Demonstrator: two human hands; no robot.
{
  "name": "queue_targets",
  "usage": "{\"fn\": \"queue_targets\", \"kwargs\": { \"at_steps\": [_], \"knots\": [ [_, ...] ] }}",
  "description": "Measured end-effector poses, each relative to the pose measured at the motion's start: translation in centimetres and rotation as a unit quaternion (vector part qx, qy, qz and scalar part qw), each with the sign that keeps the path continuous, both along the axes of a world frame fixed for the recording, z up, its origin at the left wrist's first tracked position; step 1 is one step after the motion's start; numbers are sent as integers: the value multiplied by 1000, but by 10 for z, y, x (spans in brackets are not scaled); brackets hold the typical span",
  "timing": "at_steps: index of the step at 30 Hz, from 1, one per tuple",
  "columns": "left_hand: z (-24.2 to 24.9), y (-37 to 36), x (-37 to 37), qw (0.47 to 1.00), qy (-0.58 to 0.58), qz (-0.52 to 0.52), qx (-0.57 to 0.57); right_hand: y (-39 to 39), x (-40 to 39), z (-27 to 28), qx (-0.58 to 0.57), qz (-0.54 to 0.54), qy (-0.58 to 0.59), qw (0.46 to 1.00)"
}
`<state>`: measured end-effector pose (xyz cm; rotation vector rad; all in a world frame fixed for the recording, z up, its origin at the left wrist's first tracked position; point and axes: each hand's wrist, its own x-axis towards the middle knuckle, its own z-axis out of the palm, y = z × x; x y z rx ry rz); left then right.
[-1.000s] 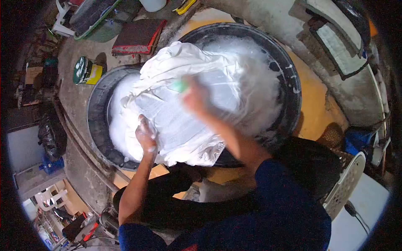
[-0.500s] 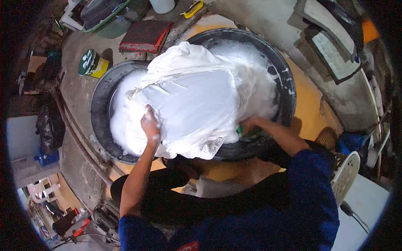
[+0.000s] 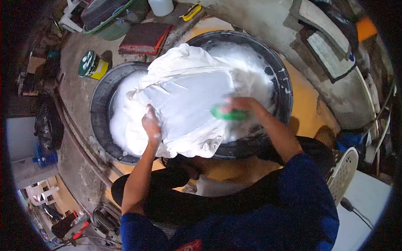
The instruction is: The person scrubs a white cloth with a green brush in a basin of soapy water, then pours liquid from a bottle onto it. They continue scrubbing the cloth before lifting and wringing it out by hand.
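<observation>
A wet white cloth (image 3: 188,92) lies spread over two dark basins, the left basin (image 3: 99,90) and the right basin (image 3: 286,92), with white suds (image 3: 121,104) around it. My left hand (image 3: 150,123) grips the cloth's left part, its fingers closed on the fabric. My right hand (image 3: 240,104) is closed on a green brush (image 3: 229,113), blurred by motion, at the right side of the cloth's flat area. Whether the brush touches the cloth is unclear.
Beyond the basins are a yellow-labelled tub (image 3: 94,65), a dark red-edged mat (image 3: 144,38), a yellow brush (image 3: 191,12) and a green basin (image 3: 113,27). A white perforated chair (image 3: 344,173) stands at the right. A hose (image 3: 77,140) runs along the left floor.
My right hand has moved up and left from the cloth's lower right edge, bringing the green brush into fuller view over the cloth. My left hand keeps its hold.
</observation>
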<state>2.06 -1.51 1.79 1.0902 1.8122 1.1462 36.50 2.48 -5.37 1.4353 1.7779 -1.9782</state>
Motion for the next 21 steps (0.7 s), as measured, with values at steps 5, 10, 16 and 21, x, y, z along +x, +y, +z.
{"fn": "queue_targets", "kwargs": {
  "at_steps": [5,10,16,21],
  "knots": [
    [-6,0,-7,985,61,-97,127,-38,-197,97,541,-186,60,818],
    [5,-2,0,974,-225,-29,-4,1,-76,-31,508,-442,-4,739],
    [-30,-2,-30,955,-276,-105,24,-2,-165,46,534,-267,-20,802],
    [5,2,7,966,-253,-22,-42,37,-101,-24,599,-422,-8,680]
  ]
}}
